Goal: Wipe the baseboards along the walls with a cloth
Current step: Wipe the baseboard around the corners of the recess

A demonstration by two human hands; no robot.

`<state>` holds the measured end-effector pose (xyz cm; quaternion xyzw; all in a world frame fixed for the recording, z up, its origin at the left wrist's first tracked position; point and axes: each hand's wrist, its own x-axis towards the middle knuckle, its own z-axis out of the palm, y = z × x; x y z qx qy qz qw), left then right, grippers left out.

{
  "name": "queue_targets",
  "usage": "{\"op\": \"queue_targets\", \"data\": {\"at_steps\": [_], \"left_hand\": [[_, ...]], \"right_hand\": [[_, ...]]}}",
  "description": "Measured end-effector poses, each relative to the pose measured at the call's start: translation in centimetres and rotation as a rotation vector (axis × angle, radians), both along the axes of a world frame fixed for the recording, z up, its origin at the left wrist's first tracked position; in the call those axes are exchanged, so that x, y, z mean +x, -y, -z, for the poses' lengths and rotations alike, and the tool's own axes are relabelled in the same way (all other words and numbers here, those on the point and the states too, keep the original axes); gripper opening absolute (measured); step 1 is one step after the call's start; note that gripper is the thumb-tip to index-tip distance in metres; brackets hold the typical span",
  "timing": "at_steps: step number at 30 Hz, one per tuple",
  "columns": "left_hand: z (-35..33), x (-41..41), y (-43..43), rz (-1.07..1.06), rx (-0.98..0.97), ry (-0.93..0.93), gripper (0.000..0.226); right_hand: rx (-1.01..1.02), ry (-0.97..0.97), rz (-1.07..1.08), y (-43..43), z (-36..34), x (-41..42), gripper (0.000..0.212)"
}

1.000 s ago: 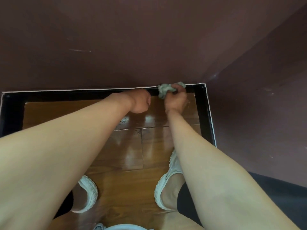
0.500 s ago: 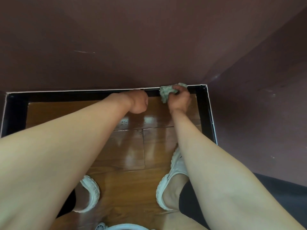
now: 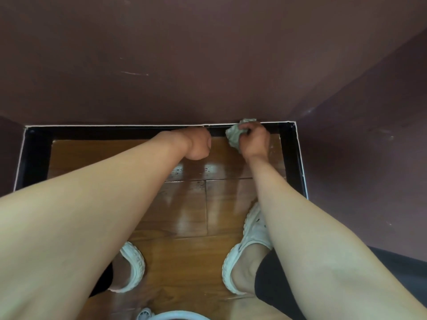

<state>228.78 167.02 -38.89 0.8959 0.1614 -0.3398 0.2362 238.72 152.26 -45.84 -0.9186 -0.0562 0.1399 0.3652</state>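
Note:
A black baseboard (image 3: 115,132) with a thin white top line runs along the foot of the dark maroon far wall and turns down both side walls. My right hand (image 3: 254,140) grips a crumpled grey-green cloth (image 3: 233,136) and holds it against the far baseboard near the right corner. My left hand (image 3: 199,144) is curled into a fist beside it, close to the same baseboard, holding nothing I can see.
The floor is glossy brown wood (image 3: 184,204) with small dark specks near the hands. My two feet in white shoes (image 3: 250,236) stand on it. The right wall's baseboard (image 3: 294,158) boxes in a narrow nook. A white rounded object (image 3: 175,316) shows at the bottom edge.
The right hand and cloth have slid a little toward the right corner along the far baseboard. The left fist stays about where it was.

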Motion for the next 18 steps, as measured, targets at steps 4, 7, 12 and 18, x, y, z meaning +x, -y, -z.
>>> {"op": "queue_targets", "data": {"at_steps": [4,7,12,18], "left_hand": [[-0.2,0.4,0.6,0.005,-0.003,0.056,0.029],[-0.3,0.6,1.6,0.035,0.044,0.079,0.028],[-1.2,0.0,2.0,0.078,0.071,0.043,0.030],[-4.5,-0.6,3.3,0.106,0.103,0.023,0.031]], "right_hand": [[-0.035,-0.028,-0.225,-1.6,-0.7,-1.8,0.033],[-0.065,-0.072,-0.452,-3.1,-1.4,-3.3,0.038],[-0.038,-0.279,-0.113,-1.1,-1.2,-2.2,0.029],[0.267,-0.339,0.440,4.2,-3.1,-2.8,0.023]]}}
